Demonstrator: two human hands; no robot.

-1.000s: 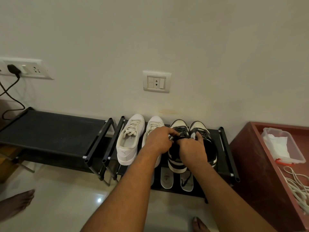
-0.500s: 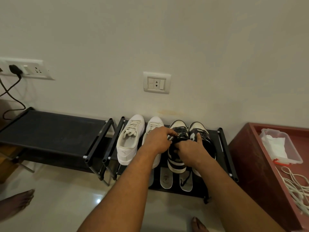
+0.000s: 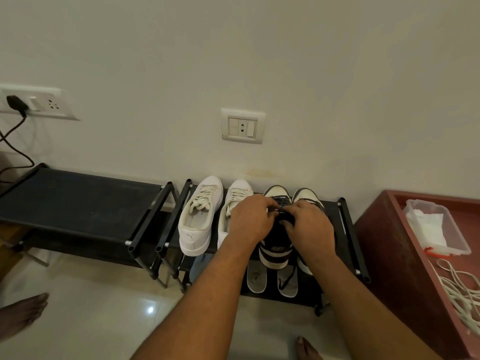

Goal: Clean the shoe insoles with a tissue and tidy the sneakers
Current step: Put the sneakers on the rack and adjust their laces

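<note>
the black-and-white sneaker (image 3: 274,252) was parked on the top shelf of the right-hand shoe rack (image 3: 351,237), heel toward the near edge, with its twin (image 3: 306,195) just beside it on the right. the black laces (image 3: 281,210) over the tongue were being pinched from both sides: the left hand (image 3: 248,222) was curled in on them from the left and the right hand (image 3: 310,228) from the right, knuckles nearly touching. it looked like lace tidying tbh; whether the insole had been wiped couldn't be told from here. to get it done well, the ends should probably be pulled even, kept snug but not cranked, and tucked flat so nothing's dangling over the rail, with the shoe held down so it isn't dragged off the near edge. a white pair (image 3: 200,216) was lined up just to the left, sandals (image 3: 287,280) were on the shelf below, and the tissue tub (image 3: 453,231) was sat well off to the right on a red cabinet (image 3: 384,255).
</note>
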